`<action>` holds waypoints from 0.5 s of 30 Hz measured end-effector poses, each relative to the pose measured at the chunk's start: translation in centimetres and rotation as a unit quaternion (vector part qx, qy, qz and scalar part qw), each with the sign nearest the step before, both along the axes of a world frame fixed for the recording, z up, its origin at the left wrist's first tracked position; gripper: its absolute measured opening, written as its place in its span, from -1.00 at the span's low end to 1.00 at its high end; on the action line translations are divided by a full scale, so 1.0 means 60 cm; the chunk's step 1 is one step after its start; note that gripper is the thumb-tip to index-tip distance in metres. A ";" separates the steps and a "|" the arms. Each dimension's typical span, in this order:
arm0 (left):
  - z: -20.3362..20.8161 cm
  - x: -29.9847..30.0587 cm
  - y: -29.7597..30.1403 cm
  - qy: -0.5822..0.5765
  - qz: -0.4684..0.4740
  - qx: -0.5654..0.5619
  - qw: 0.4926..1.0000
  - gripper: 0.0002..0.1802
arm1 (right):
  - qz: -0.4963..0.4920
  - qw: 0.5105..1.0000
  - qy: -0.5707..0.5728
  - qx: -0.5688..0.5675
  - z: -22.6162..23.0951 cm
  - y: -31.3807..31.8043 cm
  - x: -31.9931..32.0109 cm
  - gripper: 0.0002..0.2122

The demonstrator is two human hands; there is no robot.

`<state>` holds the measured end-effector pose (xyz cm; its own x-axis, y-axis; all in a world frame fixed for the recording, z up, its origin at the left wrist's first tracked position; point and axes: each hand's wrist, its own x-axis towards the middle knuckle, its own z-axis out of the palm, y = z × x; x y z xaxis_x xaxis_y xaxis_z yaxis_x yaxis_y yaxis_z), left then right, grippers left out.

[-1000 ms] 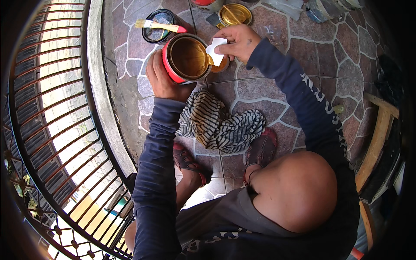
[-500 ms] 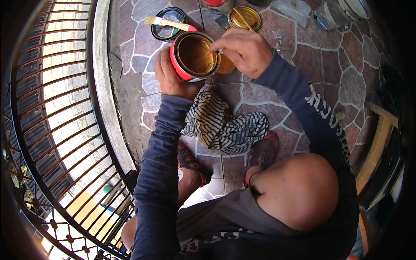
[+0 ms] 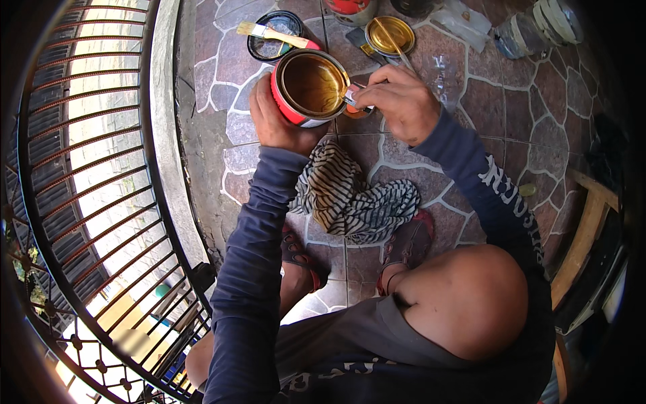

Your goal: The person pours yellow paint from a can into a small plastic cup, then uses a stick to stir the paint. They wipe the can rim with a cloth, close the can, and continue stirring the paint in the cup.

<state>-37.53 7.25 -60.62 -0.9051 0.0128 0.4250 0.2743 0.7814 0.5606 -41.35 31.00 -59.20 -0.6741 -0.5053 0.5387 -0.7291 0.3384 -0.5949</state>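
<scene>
My left hand (image 3: 282, 124) is wrapped round a red paint can (image 3: 288, 108), tilted a little so that its mouth faces me. Golden-brown paint (image 3: 313, 84) coats the can's inside. My right hand (image 3: 404, 104) grips a short silver-and-red tool (image 3: 351, 94) at the can's right rim; its exact kind is unclear. Partly hidden under the tool and the can is a round orange thing (image 3: 356, 113). Just behind the can, a paintbrush (image 3: 272, 34) with a red-tipped handle lies across a dark round container (image 3: 259, 47).
A gold lid (image 3: 404, 42) with a stick (image 3: 390, 34) across it lies behind my right hand. Farther off are a red can (image 3: 353, 8), a plastic bag (image 3: 464, 23) and clear containers (image 3: 538, 30). A striped cloth (image 3: 356, 202) lies by my feet; a metal railing (image 3: 148, 168) runs along the left.
My right hand has moved right and down, bringing the tool from inside the can's mouth to its right rim. The can and my left hand have shifted slightly right in view.
</scene>
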 end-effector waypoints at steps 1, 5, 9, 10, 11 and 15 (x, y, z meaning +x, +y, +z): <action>-0.001 -0.001 0.001 -0.002 -0.004 0.013 1.000 0.22 | -0.002 1.000 -0.001 0.002 0.002 0.003 -0.001 -0.82; -0.007 -0.001 0.002 0.001 0.009 0.001 1.000 0.25 | -0.001 1.000 -0.014 -0.010 0.009 0.015 -0.008 -0.77; -0.009 -0.001 0.005 0.004 0.025 -0.008 1.000 0.26 | -0.037 0.997 -0.063 -0.015 0.015 0.023 -0.017 -0.74; -0.009 -0.001 0.007 0.007 0.026 -0.008 1.000 0.25 | -0.047 0.996 -0.078 -0.013 0.016 0.022 -0.020 -0.76; -0.009 0.000 0.008 0.006 0.025 -0.003 1.000 0.24 | -0.059 0.994 -0.087 -0.018 0.016 0.020 -0.023 -0.77; -0.009 0.002 0.014 0.005 0.025 0.000 1.000 0.21 | -0.115 0.967 -0.222 -0.044 0.017 0.007 -0.032 -0.80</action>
<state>-37.42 8.07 -61.14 -0.9001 -0.0322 0.4346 0.2412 0.7937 0.5584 -43.25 31.41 -58.19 -0.9383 -0.2796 0.2035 -0.3056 0.3950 -0.8664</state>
